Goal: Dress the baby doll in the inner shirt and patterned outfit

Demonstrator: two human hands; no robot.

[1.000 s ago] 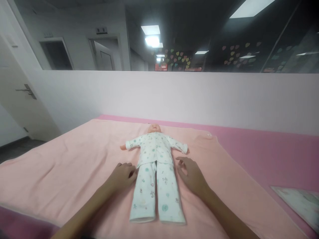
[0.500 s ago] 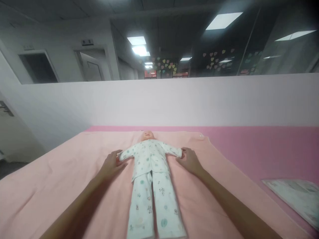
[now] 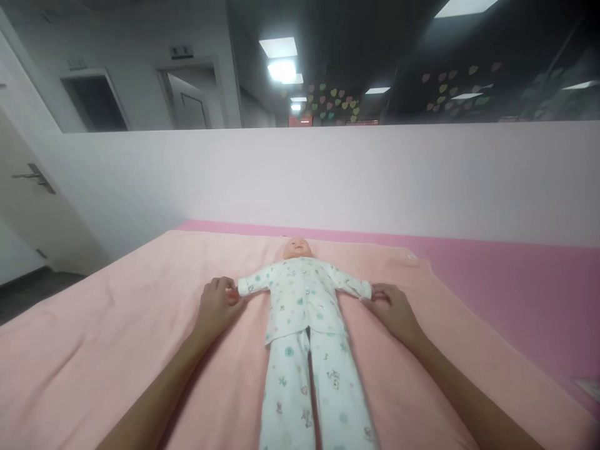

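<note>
A baby doll (image 3: 299,247) lies on its back, arms spread, dressed in a white printed pajama top (image 3: 302,297) and matching pajama pants (image 3: 288,387). My left hand (image 3: 219,305) is closed around the doll's hand just past the sleeve cuff on the left; a bit of the doll's pinkish fingers shows between mine. On the other side, my right hand (image 3: 396,312) pinches the doll's other hand at the end of its sleeve, and my fingers mostly cover it. Both sleeves are stretched outward. The lower pant legs run out of view.
Under the doll spreads a pink blanket (image 3: 140,300) over a darker pink mat (image 3: 492,281). A white low wall (image 3: 328,181) with glass above stands behind. At the left is a door (image 3: 32,187). Part of a pale cloth (image 3: 588,387) shows at the right edge.
My view has tilted down and turned left. My left hand has shifted from the sleeve cuff outward to the doll's hand. My right hand stays at the other sleeve end.
</note>
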